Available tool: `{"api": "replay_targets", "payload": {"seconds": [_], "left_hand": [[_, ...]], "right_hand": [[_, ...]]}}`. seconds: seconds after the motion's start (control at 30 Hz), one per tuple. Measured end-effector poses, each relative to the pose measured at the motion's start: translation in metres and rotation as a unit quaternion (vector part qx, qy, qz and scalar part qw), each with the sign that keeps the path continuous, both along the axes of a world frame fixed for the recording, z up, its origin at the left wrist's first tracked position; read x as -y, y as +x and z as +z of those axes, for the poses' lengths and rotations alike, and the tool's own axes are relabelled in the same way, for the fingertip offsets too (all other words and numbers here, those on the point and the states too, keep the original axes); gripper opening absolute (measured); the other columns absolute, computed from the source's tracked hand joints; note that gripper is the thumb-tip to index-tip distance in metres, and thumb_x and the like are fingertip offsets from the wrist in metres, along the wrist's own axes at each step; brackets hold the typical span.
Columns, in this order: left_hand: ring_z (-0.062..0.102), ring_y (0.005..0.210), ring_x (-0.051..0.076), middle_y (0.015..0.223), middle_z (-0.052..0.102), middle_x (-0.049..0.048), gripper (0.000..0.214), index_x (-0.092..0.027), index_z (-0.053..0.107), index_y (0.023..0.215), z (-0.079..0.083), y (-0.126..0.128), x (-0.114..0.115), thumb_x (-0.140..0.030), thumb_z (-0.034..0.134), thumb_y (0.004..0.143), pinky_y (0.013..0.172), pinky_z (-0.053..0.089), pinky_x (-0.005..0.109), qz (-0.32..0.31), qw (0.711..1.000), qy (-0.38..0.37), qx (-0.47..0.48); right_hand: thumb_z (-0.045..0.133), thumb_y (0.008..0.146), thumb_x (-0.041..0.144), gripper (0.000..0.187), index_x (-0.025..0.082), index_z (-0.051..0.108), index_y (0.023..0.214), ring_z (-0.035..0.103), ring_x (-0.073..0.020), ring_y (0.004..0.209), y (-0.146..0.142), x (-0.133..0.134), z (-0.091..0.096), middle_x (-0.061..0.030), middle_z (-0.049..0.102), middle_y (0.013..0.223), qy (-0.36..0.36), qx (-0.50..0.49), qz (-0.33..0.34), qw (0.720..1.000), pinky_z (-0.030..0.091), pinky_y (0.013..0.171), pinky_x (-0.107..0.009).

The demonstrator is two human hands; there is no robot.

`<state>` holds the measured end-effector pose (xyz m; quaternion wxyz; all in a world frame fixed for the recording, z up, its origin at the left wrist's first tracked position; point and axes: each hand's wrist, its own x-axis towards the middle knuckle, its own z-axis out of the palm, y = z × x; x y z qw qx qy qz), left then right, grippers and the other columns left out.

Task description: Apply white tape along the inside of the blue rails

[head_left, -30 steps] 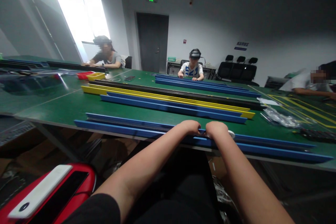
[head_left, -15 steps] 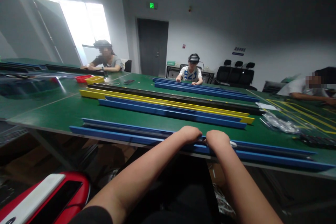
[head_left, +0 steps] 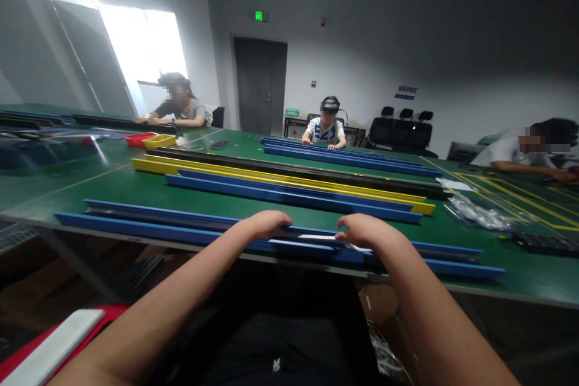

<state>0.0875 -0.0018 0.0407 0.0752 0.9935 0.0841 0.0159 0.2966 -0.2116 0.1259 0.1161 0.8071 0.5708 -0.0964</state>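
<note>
1. our left hand point(head_left: 266, 224) lies on the nearest blue rail point(head_left: 149, 229), low in the middle of the frame. its fingers curl over the far side, and we cannot tell whether they grip.
2. our right hand point(head_left: 364, 230) sits on the same rail, a little apart from the left. its thumb rests on a white strip point(head_left: 316, 237) that lies along the rail between the hands. its fingers are bent under and hidden, so we cannot tell the grip.
3. the rail runs along the near edge of a wide green table point(head_left: 113, 190).
4. further back lie a second blue rail point(head_left: 280, 196), a yellow rail point(head_left: 226, 174) and a black rail point(head_left: 294, 167), all side by side.
5. clear plastic bags point(head_left: 474, 212) lie at the right. a red tray point(head_left: 136, 139) and a yellow tray point(head_left: 159, 141) touch at the left.
6. three people sit at the far sides.
7. the room has grey walls, a dark door point(head_left: 260, 87) under a green sign point(head_left: 258, 15), a bright window point(head_left: 140, 48) at upper left and black chairs point(head_left: 400, 126).
</note>
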Motion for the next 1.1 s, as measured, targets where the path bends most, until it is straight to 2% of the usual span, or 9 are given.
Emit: {"api": "replay_targets", "payload": {"seconds": [0.1, 0.2, 0.33, 0.5, 0.73, 0.9, 1.1], "left_hand": [[0.063, 0.085, 0.018, 0.093, 0.07, 0.003, 0.021, -0.022, 0.068, 0.091, -0.002, -0.02, -0.016, -0.039, 0.06, 0.083, 0.071, 0.042, 0.024, 0.021, 1.0, -0.004, 0.001], [0.063, 0.082, 0.018, 0.091, 0.07, 0.0025, 0.021, -0.022, 0.068, 0.09, -0.002, -0.025, -0.019, -0.039, 0.063, 0.079, 0.067, 0.04, 0.024, 0.045, 0.999, -0.011, -0.001], [0.061, 0.074, 0.017, 0.086, 0.07, 0.0011, 0.023, -0.024, 0.069, 0.091, -0.003, -0.021, -0.017, -0.041, 0.062, 0.077, 0.062, 0.038, 0.025, 0.076, 0.997, -0.023, -0.01], [0.061, 0.074, 0.018, 0.087, 0.071, 0.001, 0.025, -0.025, 0.069, 0.094, -0.003, -0.02, -0.017, -0.041, 0.06, 0.076, 0.062, 0.038, 0.025, 0.082, 0.996, -0.032, -0.019], [0.064, 0.078, 0.021, 0.092, 0.073, 0.003, 0.027, -0.026, 0.068, 0.095, 0.003, -0.017, -0.01, -0.04, 0.058, 0.075, 0.063, 0.041, 0.027, 0.099, 0.994, -0.018, -0.039], [0.065, 0.078, 0.022, 0.089, 0.072, 0.0044, 0.028, -0.025, 0.068, 0.093, 0.005, -0.014, -0.004, -0.042, 0.057, 0.074, 0.064, 0.043, 0.028, 0.134, 0.989, -0.01, -0.057], [0.066, 0.079, 0.023, 0.087, 0.072, 0.0062, 0.028, -0.024, 0.068, 0.088, 0.007, -0.005, 0.006, -0.046, 0.059, 0.072, 0.061, 0.044, 0.028, 0.166, 0.984, 0.007, -0.058]], "right_hand": [[0.064, 0.08, 0.056, 0.051, 0.018, 0.072, 0.113, 0.064, -0.0342, 0.108, 0.005, -0.007, 0.001, -0.0182, 0.069, 0.116, -0.016, 0.038, -0.03, 0.999, 0.049, 0.085, -0.041], [0.067, 0.077, 0.058, 0.052, 0.013, 0.075, 0.103, 0.066, -0.036, 0.103, 0.01, -0.015, -0.007, -0.0212, 0.07, 0.109, -0.041, 0.062, -0.063, 0.995, 0.051, 0.082, -0.043], [0.07, 0.075, 0.053, 0.047, 0.015, 0.076, 0.102, 0.066, -0.0354, 0.104, 0.01, -0.022, -0.025, -0.0208, 0.07, 0.111, -0.055, 0.08, -0.08, 0.992, 0.052, 0.082, -0.043], [0.068, 0.079, 0.046, 0.037, 0.017, 0.077, 0.1, 0.067, -0.0337, 0.103, 0.012, -0.02, -0.04, -0.0208, 0.071, 0.11, -0.041, 0.09, -0.057, 0.993, 0.051, 0.086, -0.043], [0.064, 0.081, 0.042, 0.038, 0.014, 0.076, 0.102, 0.067, -0.0343, 0.102, 0.014, -0.015, -0.045, -0.0223, 0.071, 0.108, -0.018, 0.096, -0.033, 0.995, 0.05, 0.087, -0.045], [0.061, 0.081, 0.027, 0.029, 0.013, 0.077, 0.101, 0.068, -0.0324, 0.1, 0.008, -0.016, -0.048, -0.0217, 0.072, 0.107, -0.008, 0.099, -0.049, 0.994, 0.051, 0.084, -0.044], [0.056, 0.079, 0.013, 0.031, 0.012, 0.077, 0.102, 0.068, -0.0322, 0.099, 0.004, -0.017, -0.049, -0.0209, 0.072, 0.106, 0.001, 0.098, -0.067, 0.993, 0.052, 0.082, -0.043]]}}
